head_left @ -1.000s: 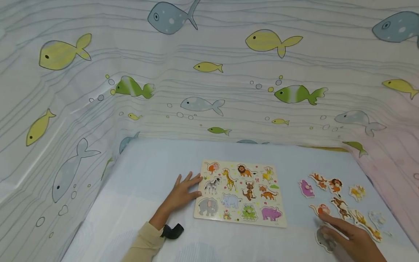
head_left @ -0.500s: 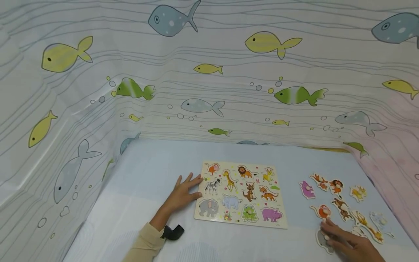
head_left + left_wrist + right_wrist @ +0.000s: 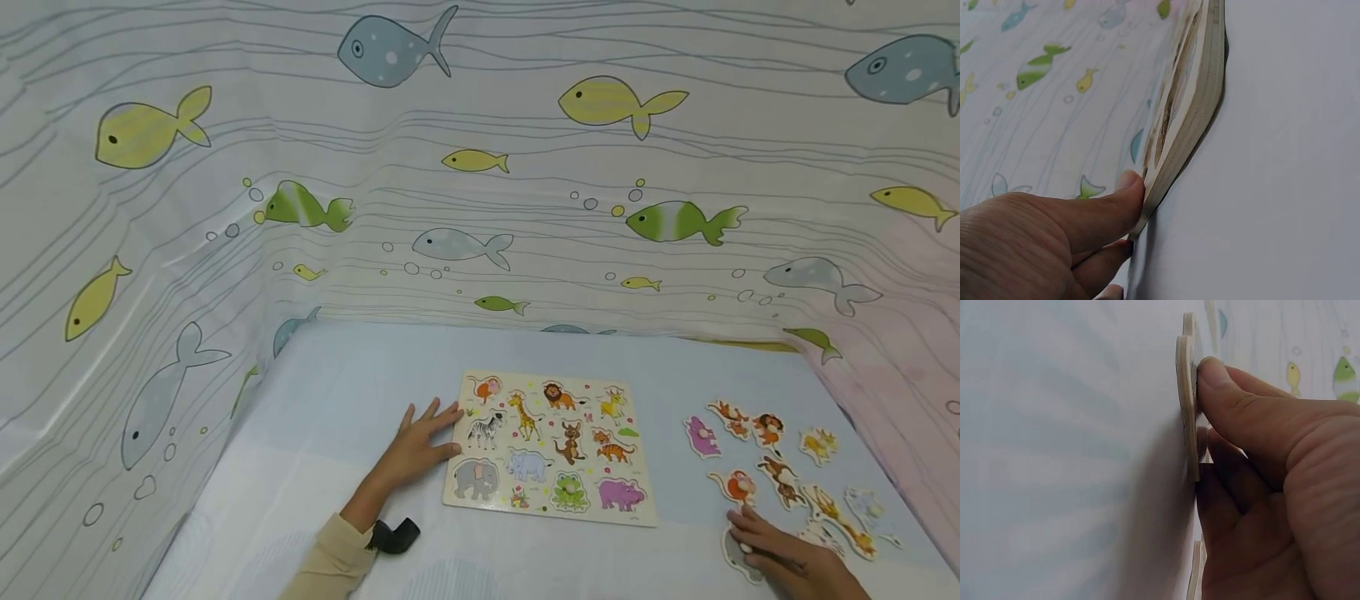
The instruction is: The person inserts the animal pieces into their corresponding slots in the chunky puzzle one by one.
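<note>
A wooden animal puzzle board (image 3: 551, 446) lies flat on the table. My left hand (image 3: 416, 450) rests at its left edge with fingers spread; in the left wrist view the thumb (image 3: 1125, 194) touches the board's side. At the lower right, my right hand (image 3: 783, 550) pinches the white knob of a grey elephant puzzle piece (image 3: 733, 554), partly hidden by the fingers. The right wrist view shows this piece (image 3: 1186, 406) edge-on, the thumb on its face. A red monkey piece (image 3: 738, 485) lies just beyond the fingertips. On the board, a frog piece (image 3: 570, 493) with a knob sits in its slot.
Several loose animal pieces surround the right hand: a purple hippo (image 3: 701, 436), a lion (image 3: 768, 429), a yellow piece (image 3: 817, 444), a giraffe (image 3: 843, 521) and a pale blue piece (image 3: 868, 510). A fish-patterned curtain (image 3: 480, 192) stands behind the table.
The right hand has drawn slightly down from the monkey piece and closed its thumb and finger at the elephant piece's knob. The left hand and the board have stayed in place.
</note>
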A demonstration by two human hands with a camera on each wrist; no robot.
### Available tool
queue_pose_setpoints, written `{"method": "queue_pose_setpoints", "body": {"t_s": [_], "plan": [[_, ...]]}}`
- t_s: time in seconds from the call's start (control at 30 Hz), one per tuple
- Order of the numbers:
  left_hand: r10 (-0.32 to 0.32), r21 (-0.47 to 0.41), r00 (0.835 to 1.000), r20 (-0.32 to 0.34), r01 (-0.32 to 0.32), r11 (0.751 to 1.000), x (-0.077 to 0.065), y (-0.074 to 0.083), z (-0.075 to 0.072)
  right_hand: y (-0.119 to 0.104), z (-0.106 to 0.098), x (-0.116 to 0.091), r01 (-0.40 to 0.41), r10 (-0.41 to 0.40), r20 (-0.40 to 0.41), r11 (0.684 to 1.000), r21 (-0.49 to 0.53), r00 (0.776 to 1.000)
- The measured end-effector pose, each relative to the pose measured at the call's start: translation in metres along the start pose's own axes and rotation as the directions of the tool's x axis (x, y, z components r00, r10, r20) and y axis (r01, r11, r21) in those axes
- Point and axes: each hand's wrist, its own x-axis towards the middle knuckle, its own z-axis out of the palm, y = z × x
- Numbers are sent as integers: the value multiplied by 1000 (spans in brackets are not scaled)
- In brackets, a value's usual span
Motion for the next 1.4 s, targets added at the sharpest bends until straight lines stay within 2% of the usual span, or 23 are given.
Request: {"method": "queue_pose_setpoints", "body": {"t_s": [0.1, 0.3, 0.43, 0.63, 0.8, 1.0, 1.07, 1.2, 1.4], "plan": [[-3, -1, 1000, 1, 3, 1000, -1, -1, 0, 0, 1, 0, -8, 8, 3, 1000, 7, 1000], [-11, -3, 1000, 5, 11, 1000, -1, -2, 2, 0, 1, 0, 41, -40, -34, 999, 17, 999], [5, -5, 1000, -1, -5, 1000, -2, -3, 2, -1, 1, 0, -5, 5, -27, 1000, 2, 1000], [19, 3, 1000, -3, -19, 1000, -1, -3, 2, -1, 0, 0, -5, 5, -37, 1000, 11, 999], [17, 0, 1000, 0, -17, 1000, -1, -1, 1, -5, -2, 2, -51, 51, -27, 999, 19, 998], [17, -5, 1000, -1, -17, 1000, -1, 0, 0, -15, -4, 5, 15, -13, -46, 999, 30, 999], [18, -5, 1000, 5, -18, 1000, -1, -1, 0, -20, -5, 9, 7, -6, -55, 1000, 21, 998], [2, -5, 1000, 17, -2, 1000, -2, -1, 0, -31, -7, 17, 5, -2, -44, 998, 70, 999], [-6, -10, 1000, 11, 7, 1000, -2, 1, -1, -40, -5, 29, 169, -160, -69, 973, 160, 985]]}}
